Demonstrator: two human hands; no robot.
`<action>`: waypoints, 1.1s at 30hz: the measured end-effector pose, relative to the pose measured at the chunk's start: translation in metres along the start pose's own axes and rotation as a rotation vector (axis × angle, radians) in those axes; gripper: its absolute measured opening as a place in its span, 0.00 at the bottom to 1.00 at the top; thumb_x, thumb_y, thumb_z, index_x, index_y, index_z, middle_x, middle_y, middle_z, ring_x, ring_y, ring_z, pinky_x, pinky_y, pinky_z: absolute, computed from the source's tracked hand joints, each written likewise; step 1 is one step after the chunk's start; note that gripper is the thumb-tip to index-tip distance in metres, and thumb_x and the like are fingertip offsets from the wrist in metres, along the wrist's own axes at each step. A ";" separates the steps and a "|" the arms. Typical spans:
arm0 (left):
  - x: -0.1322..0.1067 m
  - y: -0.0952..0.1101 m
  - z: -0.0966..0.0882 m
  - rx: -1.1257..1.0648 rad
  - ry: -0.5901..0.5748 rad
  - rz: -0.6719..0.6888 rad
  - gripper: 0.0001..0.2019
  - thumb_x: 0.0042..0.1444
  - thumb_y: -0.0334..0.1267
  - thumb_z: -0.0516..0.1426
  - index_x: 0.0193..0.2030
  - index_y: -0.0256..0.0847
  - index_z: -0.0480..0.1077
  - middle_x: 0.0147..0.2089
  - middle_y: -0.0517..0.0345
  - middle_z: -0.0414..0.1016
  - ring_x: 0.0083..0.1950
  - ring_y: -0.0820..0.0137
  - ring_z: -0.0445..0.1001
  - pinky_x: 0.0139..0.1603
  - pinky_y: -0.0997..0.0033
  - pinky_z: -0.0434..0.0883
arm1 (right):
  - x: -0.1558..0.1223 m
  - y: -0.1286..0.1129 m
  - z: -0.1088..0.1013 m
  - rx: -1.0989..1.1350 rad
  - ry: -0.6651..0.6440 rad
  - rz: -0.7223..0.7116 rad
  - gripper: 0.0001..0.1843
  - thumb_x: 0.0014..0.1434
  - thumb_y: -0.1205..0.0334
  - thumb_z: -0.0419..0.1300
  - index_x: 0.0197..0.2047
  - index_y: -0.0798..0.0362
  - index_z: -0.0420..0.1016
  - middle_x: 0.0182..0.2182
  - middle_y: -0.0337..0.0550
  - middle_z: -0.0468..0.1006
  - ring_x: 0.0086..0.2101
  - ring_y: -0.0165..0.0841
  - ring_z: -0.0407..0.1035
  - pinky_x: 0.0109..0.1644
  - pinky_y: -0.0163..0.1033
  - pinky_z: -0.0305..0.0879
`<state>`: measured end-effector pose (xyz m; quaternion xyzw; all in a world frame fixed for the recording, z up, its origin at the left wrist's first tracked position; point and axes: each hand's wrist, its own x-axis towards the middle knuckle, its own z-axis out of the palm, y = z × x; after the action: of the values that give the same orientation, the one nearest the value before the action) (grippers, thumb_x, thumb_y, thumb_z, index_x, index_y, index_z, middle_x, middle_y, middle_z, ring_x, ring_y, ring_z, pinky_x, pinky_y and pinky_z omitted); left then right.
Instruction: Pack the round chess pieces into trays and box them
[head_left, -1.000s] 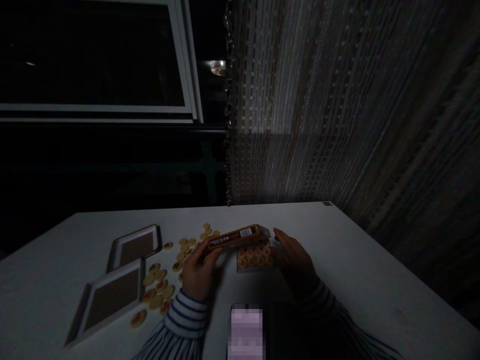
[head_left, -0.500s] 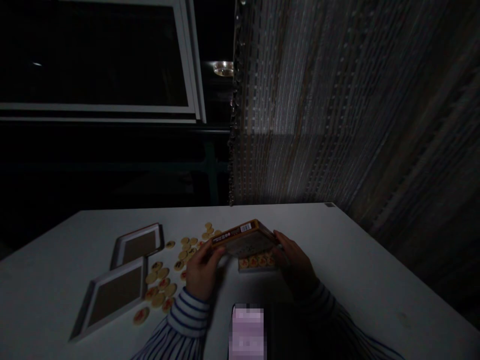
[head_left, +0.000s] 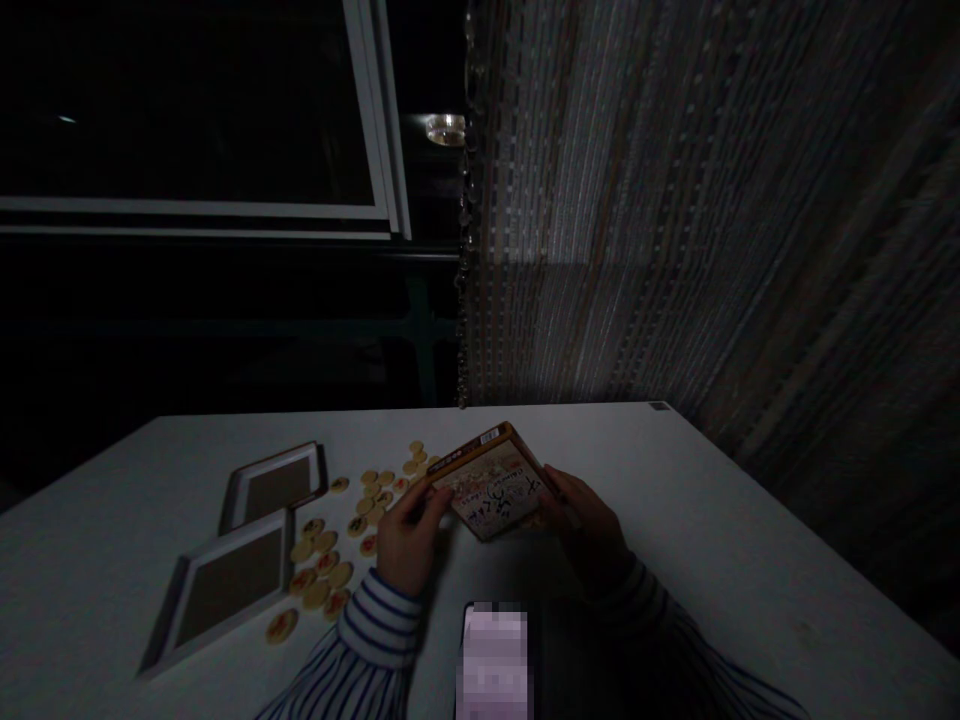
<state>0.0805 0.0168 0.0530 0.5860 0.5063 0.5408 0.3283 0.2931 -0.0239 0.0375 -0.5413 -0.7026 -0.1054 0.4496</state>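
Note:
An orange game box (head_left: 491,484) with a printed lid is tilted up above the white table (head_left: 720,560), its picture side turned toward me. My left hand (head_left: 407,535) pinches its left edge. My right hand (head_left: 590,520) grips its right edge. Both sleeves are blue and white striped. Under the box, a tray of round game pieces is almost wholly hidden. Several round yellow pieces (head_left: 324,565) with red marks lie scattered just left of my left hand.
Two shallow white-rimmed trays (head_left: 225,588) (head_left: 276,485) lie at the left of the table. A phone (head_left: 491,655) rests near the front edge. A beaded curtain (head_left: 675,220) hangs behind the table, beside a dark window (head_left: 187,110).
The box has been lifted off the tray of pieces and tipped so its printed face shows. My right hand went from resting beside it to gripping its right edge.

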 end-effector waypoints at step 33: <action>-0.015 -0.010 0.024 -0.501 -0.326 -0.267 0.38 0.39 0.37 0.62 0.57 0.33 0.51 0.37 0.52 0.73 0.36 0.72 0.73 0.41 0.71 0.69 | 0.009 -0.006 -0.003 0.473 0.059 0.632 0.19 0.48 0.51 0.56 0.38 0.55 0.73 0.32 0.47 0.78 0.29 0.36 0.72 0.28 0.39 0.71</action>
<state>0.1032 0.0096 0.0342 0.4945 0.3705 0.4997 0.6071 0.2895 -0.0221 0.0475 -0.6092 -0.4932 0.1874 0.5920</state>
